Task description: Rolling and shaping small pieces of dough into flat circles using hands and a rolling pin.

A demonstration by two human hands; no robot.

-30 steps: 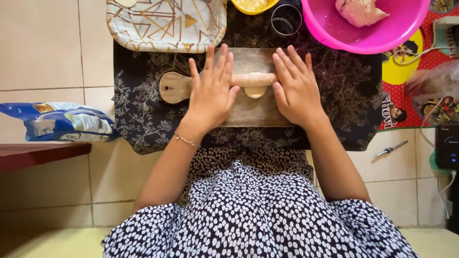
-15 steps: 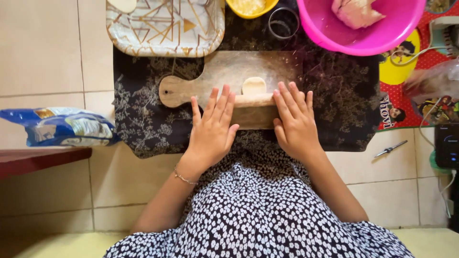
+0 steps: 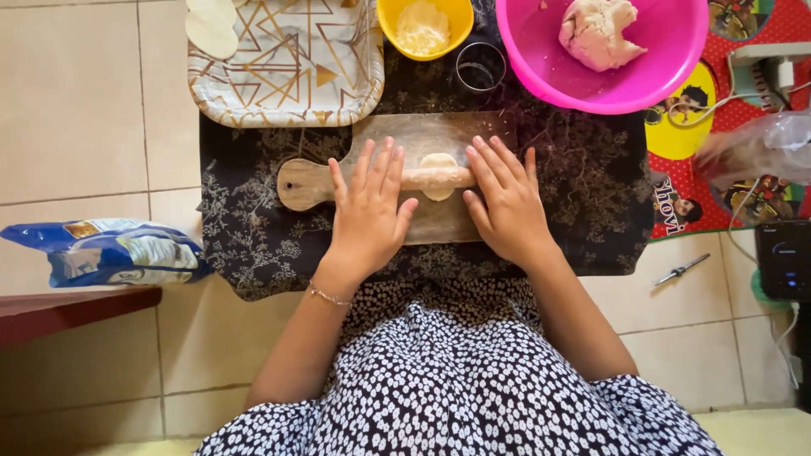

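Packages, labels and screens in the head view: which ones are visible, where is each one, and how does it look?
Bag: on the tiled floor at far left, a soft crumpled pouch, blue and white with some yellow.
Printed mat: at right beside the pink bowl, red with white dots, yellow circles and cartoon pictures.
Dark device: right edge, black box; whether it has a screen is unclear.

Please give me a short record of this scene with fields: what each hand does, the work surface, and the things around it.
left hand: flat on rolling pin, palm down
right hand: flat on rolling pin, palm down
under pin: small dough disc
surface: wooden board on dark floral cloth
behind board: patterned tray, yellow bowl, pink bowl with dough lump
far left: blue bag
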